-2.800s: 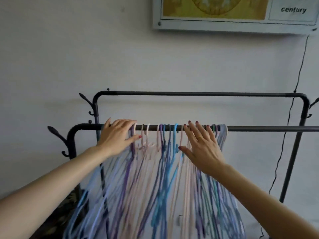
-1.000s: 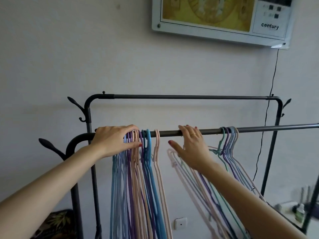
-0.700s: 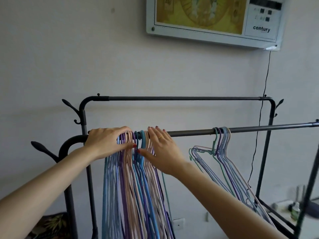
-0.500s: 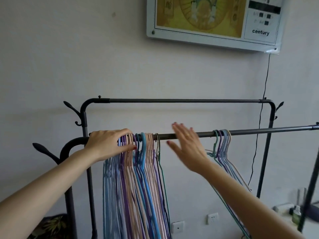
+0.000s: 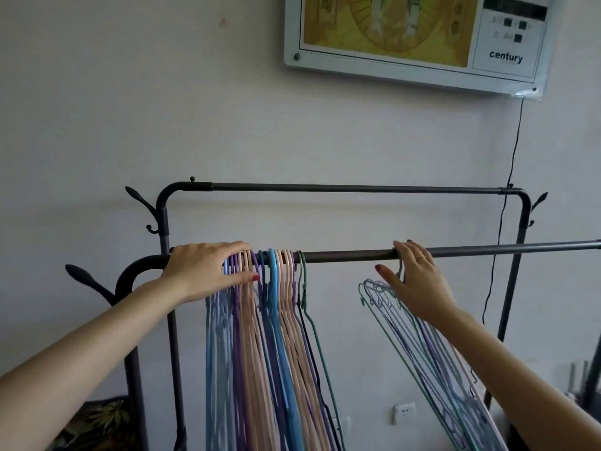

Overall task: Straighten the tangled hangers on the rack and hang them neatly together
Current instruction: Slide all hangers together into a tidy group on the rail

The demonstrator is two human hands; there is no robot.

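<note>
A black clothes rack has a front rail (image 5: 351, 256) and a higher back rail (image 5: 357, 188). A tight bunch of blue, purple, pink and green hangers (image 5: 276, 336) hangs straight at the left end of the front rail. My left hand (image 5: 208, 271) lies over their hooks, fingers on top and thumb against the side, holding them together. A smaller bunch of green, purple and blue hangers (image 5: 422, 353) hangs further right, its bodies swung out at a slant. My right hand (image 5: 416, 281) presses flat against this bunch's hooks, fingers straight over the rail.
A white-framed wall panel (image 5: 406, 37) marked "century" hangs above, with a black cable (image 5: 507, 177) running down behind the rack's right post. Leaf-shaped side hooks (image 5: 87, 281) stick out at the left. A wall socket (image 5: 403, 413) and a patterned cushion (image 5: 97, 424) sit low down.
My right hand pushed loose hangers left into the bunch, then moved right along the rail to the smaller bunch. My left hand stayed on the left bunch.
</note>
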